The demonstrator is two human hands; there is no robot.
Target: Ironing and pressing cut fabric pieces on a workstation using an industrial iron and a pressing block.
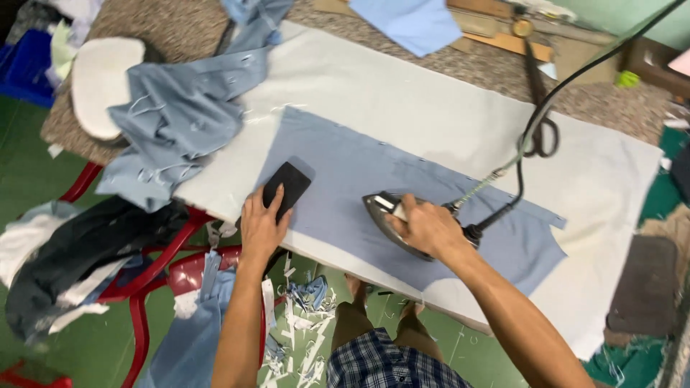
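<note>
A light blue fabric piece (402, 179) lies flat on a white padded ironing board (402, 93). My right hand (430, 228) grips the handle of a metal clothes iron (382, 215) that rests on the fabric near the board's front edge. Its black cord (535, 118) runs up to the right. My left hand (260, 228) presses on a small black block (286, 188) at the fabric's left end.
A heap of blue garment pieces (180, 118) lies at the board's left end beside a white pressing pad (100, 82). Black scissors (540, 129) rest on the board's far side. Red chairs (154, 273) hold dark clothes. Fabric scraps (302, 338) litter the green floor.
</note>
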